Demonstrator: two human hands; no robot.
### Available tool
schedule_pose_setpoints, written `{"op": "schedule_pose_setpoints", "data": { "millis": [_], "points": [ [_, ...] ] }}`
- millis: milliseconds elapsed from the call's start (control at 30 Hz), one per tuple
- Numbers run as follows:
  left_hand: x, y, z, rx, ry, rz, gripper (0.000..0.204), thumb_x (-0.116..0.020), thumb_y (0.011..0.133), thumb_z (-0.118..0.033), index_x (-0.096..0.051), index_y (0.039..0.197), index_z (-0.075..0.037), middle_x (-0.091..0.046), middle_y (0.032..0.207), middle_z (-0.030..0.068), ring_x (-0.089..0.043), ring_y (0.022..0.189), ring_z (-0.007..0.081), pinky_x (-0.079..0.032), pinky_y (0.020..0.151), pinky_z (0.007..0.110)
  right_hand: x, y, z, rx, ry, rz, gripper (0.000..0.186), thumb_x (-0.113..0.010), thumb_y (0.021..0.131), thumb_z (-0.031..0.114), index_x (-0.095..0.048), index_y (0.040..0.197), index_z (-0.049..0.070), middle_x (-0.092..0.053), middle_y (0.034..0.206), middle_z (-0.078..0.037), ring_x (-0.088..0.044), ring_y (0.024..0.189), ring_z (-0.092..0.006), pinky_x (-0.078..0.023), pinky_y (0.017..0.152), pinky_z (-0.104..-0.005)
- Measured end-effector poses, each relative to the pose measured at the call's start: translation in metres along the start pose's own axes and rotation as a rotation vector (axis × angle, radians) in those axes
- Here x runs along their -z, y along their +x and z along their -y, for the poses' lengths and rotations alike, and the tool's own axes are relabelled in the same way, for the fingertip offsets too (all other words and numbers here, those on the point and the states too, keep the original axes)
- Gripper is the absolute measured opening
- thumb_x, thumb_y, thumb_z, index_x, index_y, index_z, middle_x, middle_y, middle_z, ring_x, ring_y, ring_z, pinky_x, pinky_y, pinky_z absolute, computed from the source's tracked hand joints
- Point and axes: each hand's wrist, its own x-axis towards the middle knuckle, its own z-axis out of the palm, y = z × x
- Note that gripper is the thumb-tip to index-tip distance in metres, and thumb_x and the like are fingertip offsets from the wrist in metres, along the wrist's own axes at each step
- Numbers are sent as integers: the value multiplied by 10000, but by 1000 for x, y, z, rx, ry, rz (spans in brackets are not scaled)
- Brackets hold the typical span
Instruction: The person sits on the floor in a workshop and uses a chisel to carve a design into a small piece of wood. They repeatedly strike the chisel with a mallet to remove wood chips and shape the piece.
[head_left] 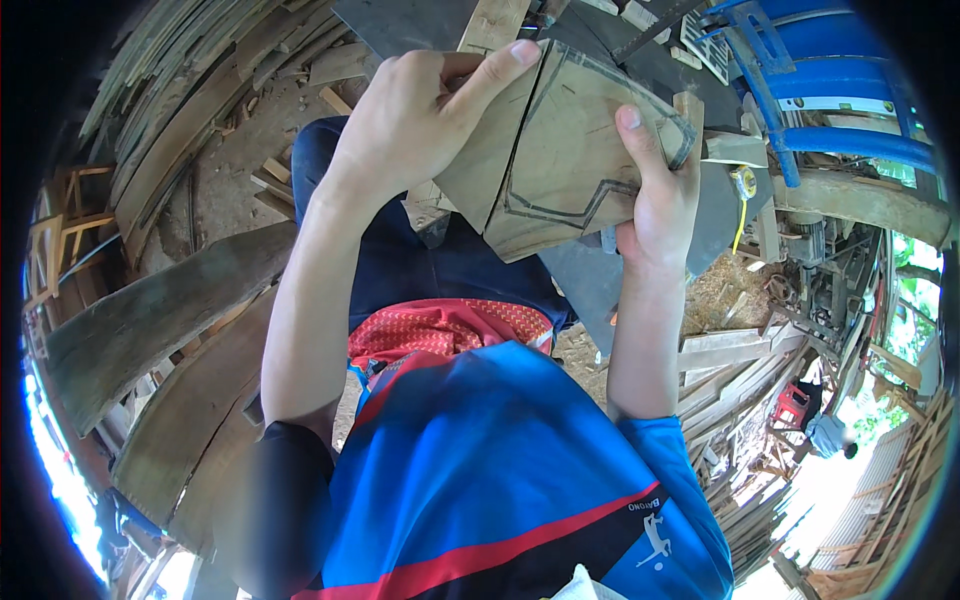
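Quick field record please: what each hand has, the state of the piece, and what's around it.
left hand: grips the top left of the wooden piece, index finger stretched along its upper edge
right hand: grips its right edge, thumb on the face
wooden piece: flat board held up in both hands, dark outline drawn on its face, a split running down its left part
below: person's lap, blue shirt
left side: large planks
upper right: blue machine frame
lower right: stacked timber

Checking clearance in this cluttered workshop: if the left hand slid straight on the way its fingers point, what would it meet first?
The left hand lies on the marked wooden piece, fingers pointing right; it would probably reach the right hand gripping the far edge first.
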Motion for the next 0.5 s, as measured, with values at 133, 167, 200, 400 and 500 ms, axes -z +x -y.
{"op": "schedule_pose_setpoints", "data": {
  "millis": [133,167,200,400,500],
  "points": [
    [4,0,-3,2,-13,26,738,-568,936,-667,-752,1062,36,-698,761,166,-674,748,194,-513,760,348,0,-1,1,-5,-1,-13,381,-809,860,141,-674,1173,-29,-716,1108,-107,-674,1000,-171,-519,909,-321],
    [6,-1,-7,12,-7,48,736,-569,936,-665,-751,1062,37,-703,767,173,-680,750,195,-515,759,347,-1,-2,1,5,-3,-24,383,-809,859,140,-674,1174,-31,-715,1108,-106,-672,1001,-171,-516,910,-320],
    [5,-2,-6,-17,-35,18,727,-569,940,-656,-750,1061,37,-705,767,179,-685,745,201,-516,752,350,-2,-3,1,13,-6,-31,384,-809,858,138,-673,1174,-32,-715,1107,-105,-670,1003,-171,-514,911,-320],
    [5,0,-1,-96,-2,12,661,-578,957,-597,-746,1048,37,-718,778,200,-704,720,245,-524,731,357,3,-10,-4,-7,-32,-41,486,-776,879,141,-579,1293,-17,-659,1210,-126,-643,1088,-215,-509,946,-355],
    [6,-1,-4,-95,18,20,646,-585,959,-582,-746,1040,38,-716,774,199,-698,708,267,-523,725,363,6,-10,-7,-16,-49,-30,546,-760,891,153,-528,1357,-8,-632,1264,-139,-629,1136,-238,-507,970,-378]
  ]
}}
